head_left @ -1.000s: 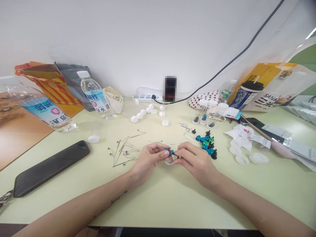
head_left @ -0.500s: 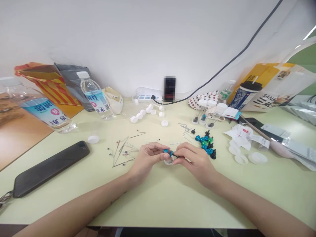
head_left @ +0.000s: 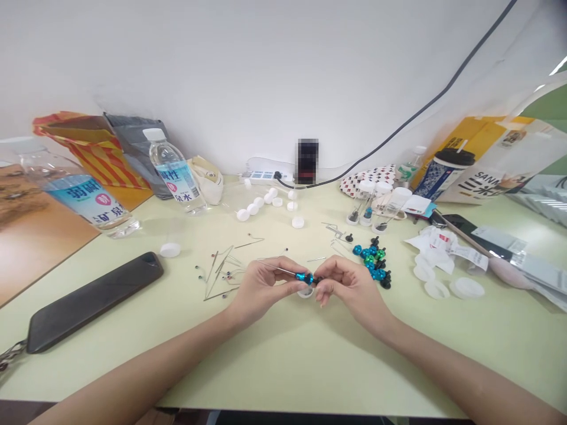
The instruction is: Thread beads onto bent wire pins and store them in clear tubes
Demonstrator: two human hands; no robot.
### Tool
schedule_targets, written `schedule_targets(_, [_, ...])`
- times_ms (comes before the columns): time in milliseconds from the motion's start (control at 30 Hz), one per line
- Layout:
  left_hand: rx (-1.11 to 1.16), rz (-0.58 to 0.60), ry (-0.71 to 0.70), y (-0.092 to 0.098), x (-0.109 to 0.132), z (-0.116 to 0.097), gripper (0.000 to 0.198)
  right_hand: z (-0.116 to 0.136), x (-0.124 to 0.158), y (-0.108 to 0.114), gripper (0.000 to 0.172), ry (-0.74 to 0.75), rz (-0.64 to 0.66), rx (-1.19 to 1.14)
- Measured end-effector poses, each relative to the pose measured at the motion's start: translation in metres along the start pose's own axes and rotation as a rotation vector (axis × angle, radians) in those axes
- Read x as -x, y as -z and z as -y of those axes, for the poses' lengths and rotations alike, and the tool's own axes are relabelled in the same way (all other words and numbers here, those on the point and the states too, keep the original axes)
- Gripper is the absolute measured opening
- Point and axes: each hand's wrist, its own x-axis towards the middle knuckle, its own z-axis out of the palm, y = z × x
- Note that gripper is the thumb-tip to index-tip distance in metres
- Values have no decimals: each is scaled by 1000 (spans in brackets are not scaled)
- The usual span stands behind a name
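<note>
My left hand [head_left: 268, 286] is closed, pinching a thin metal rod [head_left: 283, 269] and the shiny blue metal piece [head_left: 303, 277] at its right end. Against the right side of that piece is a small black knob [head_left: 317, 280], which my right hand [head_left: 348, 286] holds between thumb and curled fingers. Directly below the fingertips is a small round clear-and-white container [head_left: 305, 291], partly hidden. Right of my right hand lies a cluster of blue, green and black knobs [head_left: 374, 260]. Bent thin metal rods [head_left: 220, 273] are scattered left of my left hand.
A black phone [head_left: 95, 301] lies on the left, near two water bottles [head_left: 177, 177]. White caps [head_left: 261, 203] and a power strip [head_left: 263, 176] are at the back. Capped clear tubes [head_left: 381, 206] stand at back right. White lids [head_left: 467, 287] and crumpled paper [head_left: 436, 241] lie right.
The two blue parts, seen with a gap between them before, now sit together in line with the rod. My right fingers have curled and shifted around the black end.
</note>
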Motion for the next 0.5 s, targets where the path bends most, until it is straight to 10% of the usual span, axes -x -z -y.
schedule_targets(500, [-15, -44, 15, 2, -3, 4, 14, -2, 1, -4, 20, -42, -27, 3])
